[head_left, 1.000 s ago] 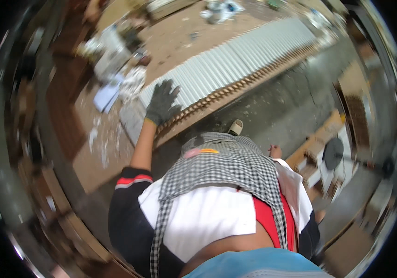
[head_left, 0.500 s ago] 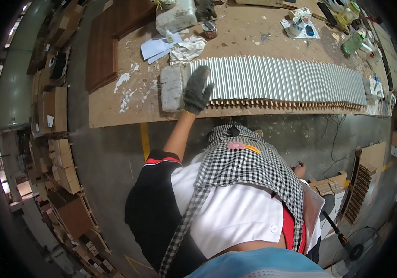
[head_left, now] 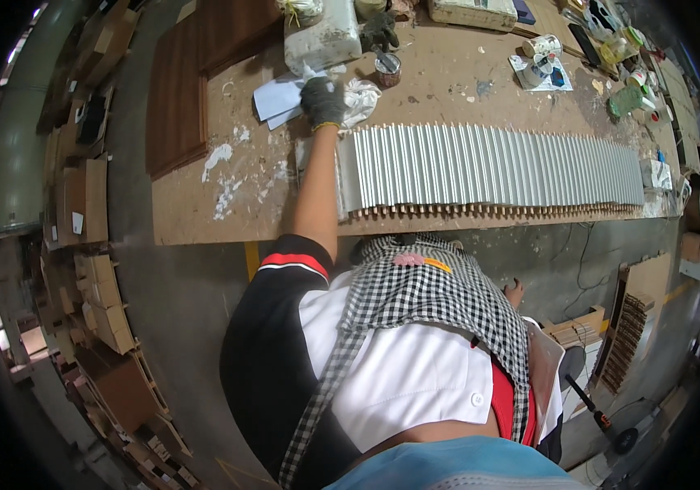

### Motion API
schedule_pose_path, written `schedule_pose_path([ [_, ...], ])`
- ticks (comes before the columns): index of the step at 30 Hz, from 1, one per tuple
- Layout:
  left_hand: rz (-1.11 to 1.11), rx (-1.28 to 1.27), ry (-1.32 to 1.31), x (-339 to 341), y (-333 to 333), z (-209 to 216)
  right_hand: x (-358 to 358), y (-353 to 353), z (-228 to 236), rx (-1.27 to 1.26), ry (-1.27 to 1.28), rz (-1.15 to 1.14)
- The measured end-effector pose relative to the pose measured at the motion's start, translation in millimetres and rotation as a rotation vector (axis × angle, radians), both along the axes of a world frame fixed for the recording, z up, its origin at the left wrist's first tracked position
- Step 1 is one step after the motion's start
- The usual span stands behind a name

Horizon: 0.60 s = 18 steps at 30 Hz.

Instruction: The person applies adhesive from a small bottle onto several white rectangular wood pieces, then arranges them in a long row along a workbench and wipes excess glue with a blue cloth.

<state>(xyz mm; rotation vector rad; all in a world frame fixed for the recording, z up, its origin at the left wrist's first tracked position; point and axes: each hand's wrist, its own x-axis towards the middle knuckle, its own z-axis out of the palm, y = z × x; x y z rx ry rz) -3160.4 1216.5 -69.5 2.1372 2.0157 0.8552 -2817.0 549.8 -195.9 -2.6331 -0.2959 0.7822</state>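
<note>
My left hand [head_left: 323,103], in a dark grey work glove, reaches over the table. Its fingers look curled round a small white bottle [head_left: 308,71], whose tip pokes out past them. Beside the hand lies a crumpled white cloth [head_left: 361,100], and pale blue-white paper sheets [head_left: 277,101] are under and left of it. Below it, a long row of silvery slats [head_left: 489,167] with wooden pegs at their ends lies along the table's front. My bare right hand [head_left: 514,292] hangs beside my checked apron, fingers slightly apart, with nothing seen in it.
On the table [head_left: 178,216] stand a wrapped block [head_left: 321,37], a dark glove [head_left: 379,33] and a jar with a brush [head_left: 387,72]. Brown panels [head_left: 177,114] lie at left. Cups, a green bottle [head_left: 625,101] and clutter fill the far right.
My left hand has left the near end of the slats and moved farther over the table to the small white bottle by the cloth. The view has shifted slightly.
</note>
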Motion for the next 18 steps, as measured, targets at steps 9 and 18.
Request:
schedule_pose_path([
  [9,0.277,-0.426,0.054,-3.1,57.5,-6.4,-56.3,-40.3,-48.0,-0.213,-0.202,-0.109],
  [18,0.135,-0.202,-0.143,-24.6,64.1,-27.9,-60.7,-23.0,-20.6,-0.345,0.060,-0.085],
])
